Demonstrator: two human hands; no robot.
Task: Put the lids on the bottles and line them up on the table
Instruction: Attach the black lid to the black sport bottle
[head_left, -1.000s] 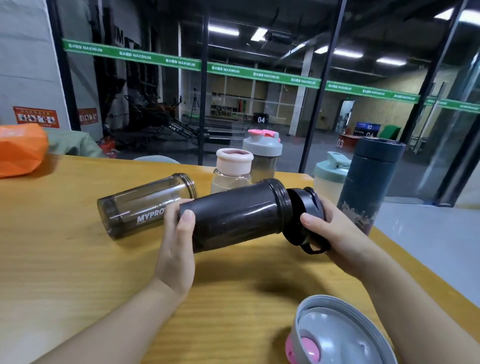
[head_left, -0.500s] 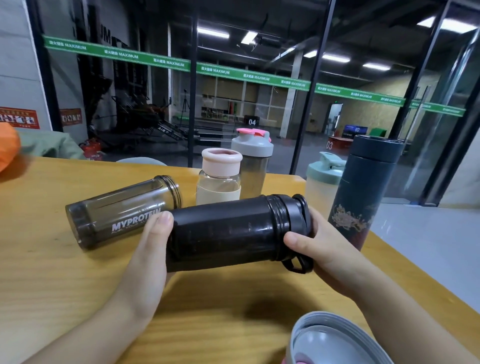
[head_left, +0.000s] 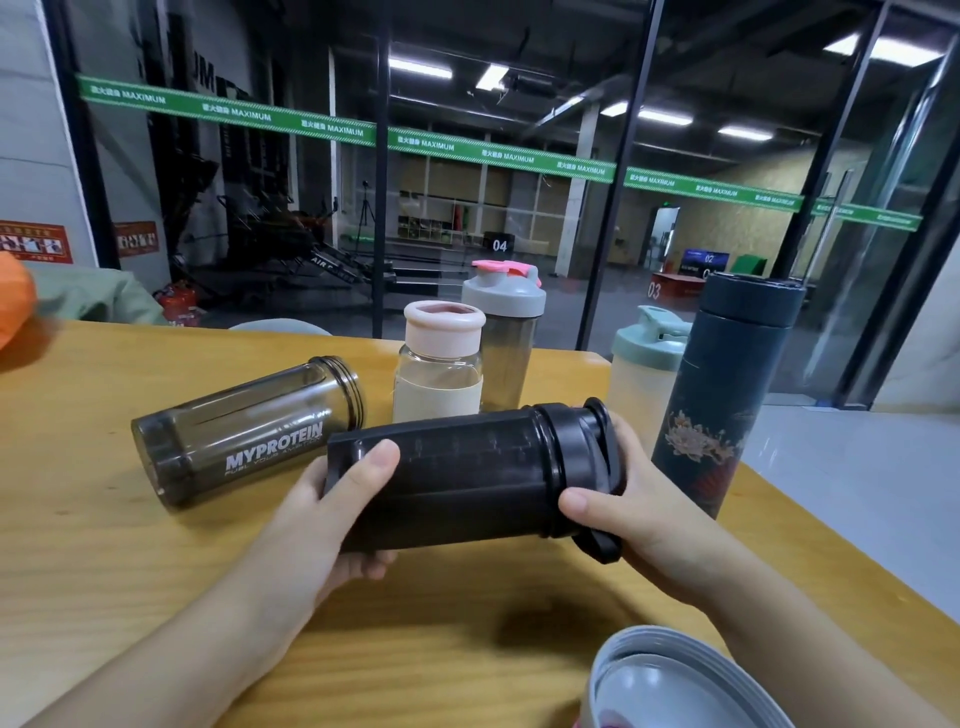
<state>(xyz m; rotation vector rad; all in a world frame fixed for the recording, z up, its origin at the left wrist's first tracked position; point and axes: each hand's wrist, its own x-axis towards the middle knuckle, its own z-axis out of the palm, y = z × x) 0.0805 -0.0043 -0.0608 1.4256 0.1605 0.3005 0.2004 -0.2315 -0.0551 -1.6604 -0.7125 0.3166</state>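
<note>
- The black lid (head_left: 597, 467) could go on crooked if the right hand (head_left: 644, 514) turns it while it sits tilted on the black bottle (head_left: 457, 478). Then it might leak or pop off.
- The black bottle is held sideways above the table (head_left: 104, 545). If a hand slips, it could drop and bump the clear bottle (head_left: 244, 436) lying at 10 o'clock from it.
- The left hand (head_left: 322, 519) is curled around the bottom end of the black bottle, thumb on top.
- The right hand wraps the black lid at the bottle's mouth.
- A grey lid (head_left: 670, 680) waits at 5 o'clock.
</note>
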